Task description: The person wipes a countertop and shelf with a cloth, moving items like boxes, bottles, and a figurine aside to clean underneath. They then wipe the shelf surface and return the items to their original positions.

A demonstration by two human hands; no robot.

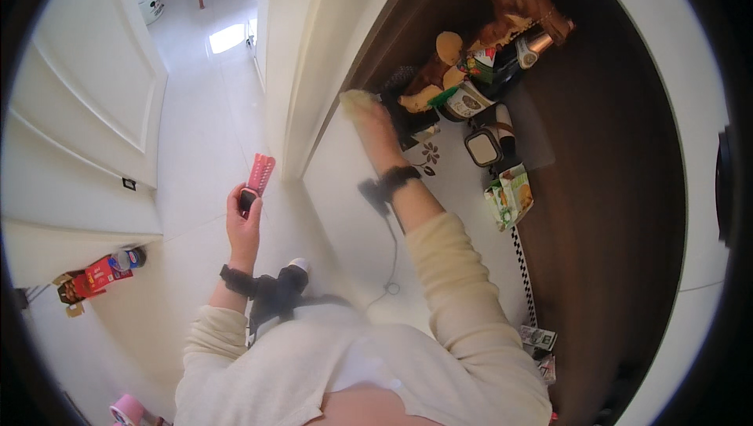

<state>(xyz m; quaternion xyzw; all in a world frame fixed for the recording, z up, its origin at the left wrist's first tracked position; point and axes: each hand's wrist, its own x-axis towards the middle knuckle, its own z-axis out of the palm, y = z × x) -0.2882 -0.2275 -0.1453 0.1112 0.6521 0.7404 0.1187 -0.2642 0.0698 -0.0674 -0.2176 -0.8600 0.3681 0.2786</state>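
Observation:
My left hand grips a smartwatch with a dark face and a pink perforated strap, held up over the tiled floor. Farther forward, my right hand reaches across a white surface inside a dark-backed niche. A pale yellowish cloth, blurred, is in its fingers at the niche's left edge. Just right of that hand are a black object and a carved wooden ornament. Both wrists wear black bands with devices attached; a thin cable hangs near the right one.
Beside the ornament lies a dark foil-necked bottle. Nearer are a small square framed object, a green-and-white carton and printed packets. A white door stands at left, above a red box on a ledge.

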